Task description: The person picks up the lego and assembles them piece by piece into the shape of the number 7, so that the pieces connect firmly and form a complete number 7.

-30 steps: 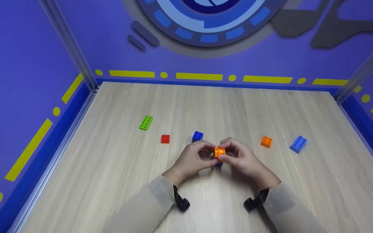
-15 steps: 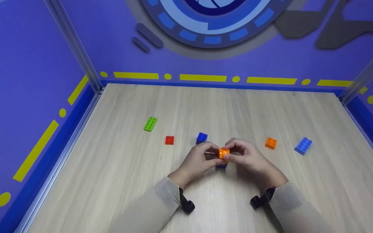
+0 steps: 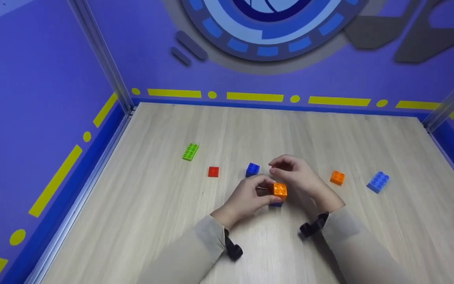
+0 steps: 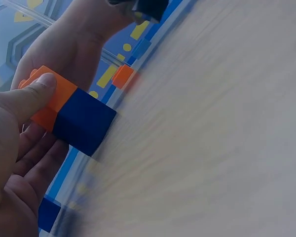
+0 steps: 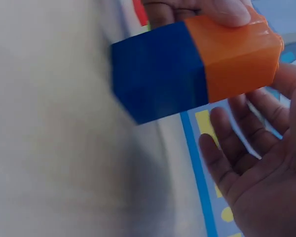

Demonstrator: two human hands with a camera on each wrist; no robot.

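Note:
An orange toy brick [image 3: 279,190] sits joined on top of a dark blue brick [image 5: 160,74], making a two-brick stack. My left hand [image 3: 247,198] pinches the orange brick between thumb and fingers, the thumb lying on its side in the left wrist view. Just beyond the stack, to its right, is my right hand [image 3: 300,175], holding nothing, its fingers loosely bent. In the right wrist view its palm and spread fingers show beside the orange brick. Another dark blue brick [image 3: 252,169] stands behind my left hand.
To the left lie a flat red brick [image 3: 213,171] and a long green brick [image 3: 190,152]. On the right are a second orange brick [image 3: 337,178] and a lighter blue long brick [image 3: 378,182]. Purple-blue walls [image 3: 227,79] border the wooden table [image 3: 274,130].
My right hand has let go of the orange brick and moved away from me. The left hand keeps its pinch. The head view has shifted, sliding the whole scene slightly rightward.

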